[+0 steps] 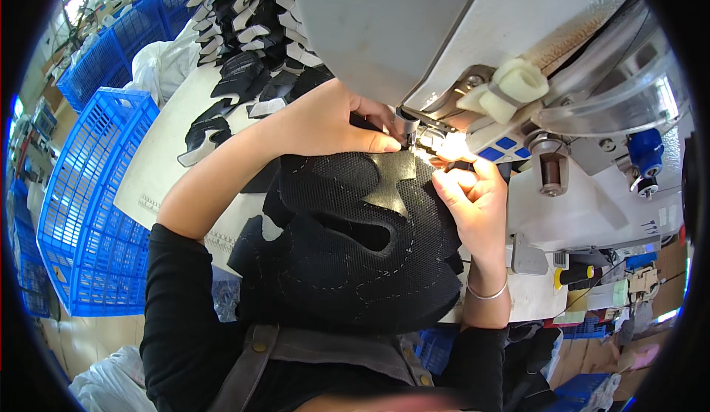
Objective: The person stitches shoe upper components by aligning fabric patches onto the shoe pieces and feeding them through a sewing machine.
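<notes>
A black mesh shoe upper (333, 253) with pale stitch lines, a slot-shaped opening and a shiny gold-toned patch (392, 183) hangs over the front of the sewing machine bed. Its far edge lies under the lit needle area (421, 142) of the sewing machine (444, 42). My left hand (344, 123) is closed on that edge just left of the needle, its thumb pressed on top and some fingers hidden behind. On the right side my right hand (473, 197) pinches the upper's edge close to the needle, thumb against bent fingers. What lies right under the presser foot is too bright to make out.
Stacked black and white cut pieces (248, 20) and several loose ones lie on the pale table (159, 168) at the far left. Blue plastic crates (96, 205) stand beyond its left edge. A thread bobbin (551, 171) and a clear curved guard (614, 109) sit on the machine's right.
</notes>
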A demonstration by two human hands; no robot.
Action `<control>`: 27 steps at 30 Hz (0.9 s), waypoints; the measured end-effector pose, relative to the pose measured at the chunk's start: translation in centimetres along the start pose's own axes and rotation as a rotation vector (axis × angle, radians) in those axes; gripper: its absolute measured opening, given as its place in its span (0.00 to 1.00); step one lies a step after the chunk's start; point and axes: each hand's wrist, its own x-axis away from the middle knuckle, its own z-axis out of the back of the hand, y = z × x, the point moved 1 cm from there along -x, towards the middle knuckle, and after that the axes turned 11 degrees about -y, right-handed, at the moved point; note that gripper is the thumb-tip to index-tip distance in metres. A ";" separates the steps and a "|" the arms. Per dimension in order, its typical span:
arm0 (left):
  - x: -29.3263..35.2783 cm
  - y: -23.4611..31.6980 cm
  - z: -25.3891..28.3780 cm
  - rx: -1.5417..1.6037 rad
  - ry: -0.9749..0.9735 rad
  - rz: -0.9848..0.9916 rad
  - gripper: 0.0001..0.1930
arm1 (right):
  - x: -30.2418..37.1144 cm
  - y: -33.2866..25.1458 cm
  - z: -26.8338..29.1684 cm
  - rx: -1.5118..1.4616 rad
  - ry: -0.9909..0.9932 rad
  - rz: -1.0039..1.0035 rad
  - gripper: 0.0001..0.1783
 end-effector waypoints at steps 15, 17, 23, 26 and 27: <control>-1.7 -1.7 1.6 0.049 -0.049 0.183 0.18 | -0.4 0.7 0.0 -0.030 0.058 0.046 0.06; -1.7 -1.8 2.1 0.060 -0.065 0.207 0.17 | -0.6 0.9 -0.1 -0.008 0.023 0.063 0.07; 0.5 -2.0 0.5 -0.244 0.140 0.015 0.15 | -0.6 1.0 -0.3 -0.037 0.118 0.116 0.09; 3.0 0.4 -0.6 -0.455 0.004 -0.244 0.21 | -0.3 0.6 -0.4 -0.021 0.033 0.067 0.11; 3.8 0.9 -1.7 -0.612 0.008 -0.172 0.24 | -0.3 0.5 -0.5 -0.022 0.042 0.071 0.11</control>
